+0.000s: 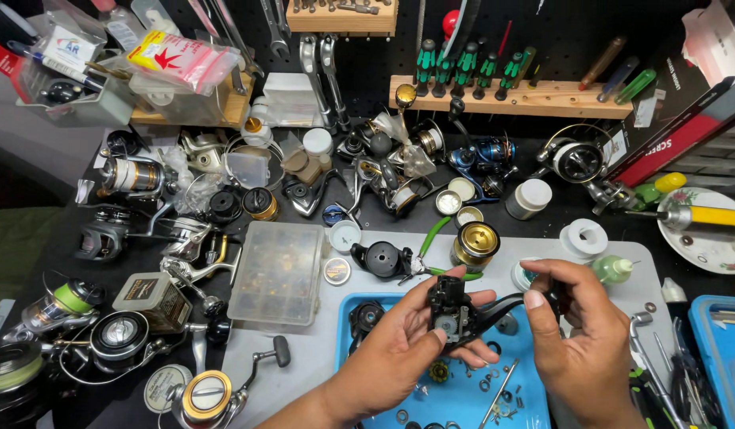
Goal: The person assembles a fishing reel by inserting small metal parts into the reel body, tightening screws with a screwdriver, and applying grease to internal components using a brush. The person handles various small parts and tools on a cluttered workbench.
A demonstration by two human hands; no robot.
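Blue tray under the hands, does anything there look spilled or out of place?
Small washers, screws and a gold gear lie scattered loose across the blue tray, not sorted. They look like parts of the opened black reel body, which the left hand cradles while the right hand pinches its stem. Nothing looks broken.

A clear parts box (277, 274) sat left of a gold spool (475, 243); green-handled screwdrivers (467, 67) stood far behind

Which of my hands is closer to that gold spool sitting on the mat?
Left. Your left hand sits just below the gold spool, thumb reaching up toward it while gripping the black reel body. Your right hand is farther off, below and to the spool's right.
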